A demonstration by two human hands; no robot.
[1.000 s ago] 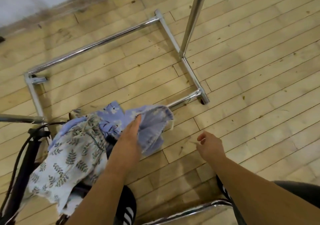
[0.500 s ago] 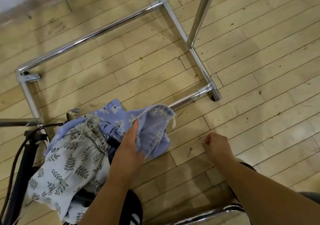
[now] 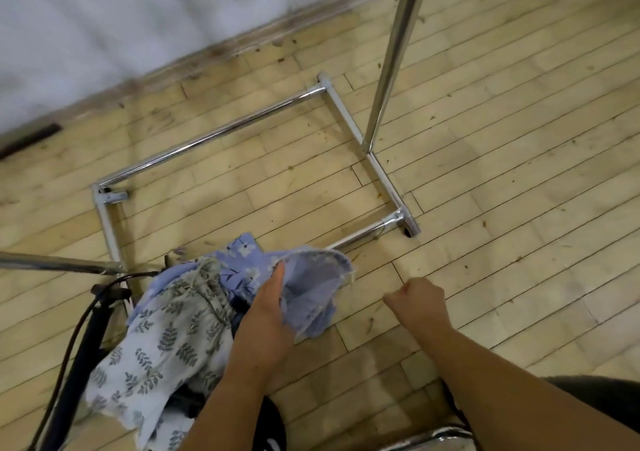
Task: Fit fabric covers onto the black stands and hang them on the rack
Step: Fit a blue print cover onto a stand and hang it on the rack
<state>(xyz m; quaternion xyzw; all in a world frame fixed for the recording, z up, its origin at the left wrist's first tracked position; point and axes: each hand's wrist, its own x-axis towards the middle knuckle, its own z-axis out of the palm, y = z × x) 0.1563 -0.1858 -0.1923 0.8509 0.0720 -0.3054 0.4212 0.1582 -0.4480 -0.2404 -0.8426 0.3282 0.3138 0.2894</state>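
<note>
Pale wood plank floor [image 3: 485, 208], scuffed, dotted with dark specks and bits of debris. Grey-white wall [image 3: 138, 17] at top left, meeting floor along a worn, dirty baseboard [image 3: 242, 48]. Chrome rack [image 3: 207, 138] standing on floor, rectangular base of tubes, one upright pole [image 3: 391, 52] rising from right side rail and out of top of view. Second chrome bar [image 3: 52, 263] coming in from left edge, blurred.

Blue flowered cover [image 3: 311, 294] bunched low in middle, near front rail of rack base, partly over it. Leaf-print cover [image 3: 166, 346] just left, touching blue one, draped over dark parts below. Black stand [image 3: 79, 357] slanting at lower left, just beside leaf-print cover.

Left hand [image 3: 266, 315] on blue cover, thumb [image 3: 277, 277] laid along fabric edge, other fingers hidden behind cloth, gripping it. Right hand [image 3: 422, 301] apart from fabric, above bare floor, fingers curled into fist, nothing seen inside.

Dark shoe [image 3: 273, 430] with white stripes at bottom centre. Another shiny tube [image 3: 426, 438] at bottom right, under right forearm.
</note>
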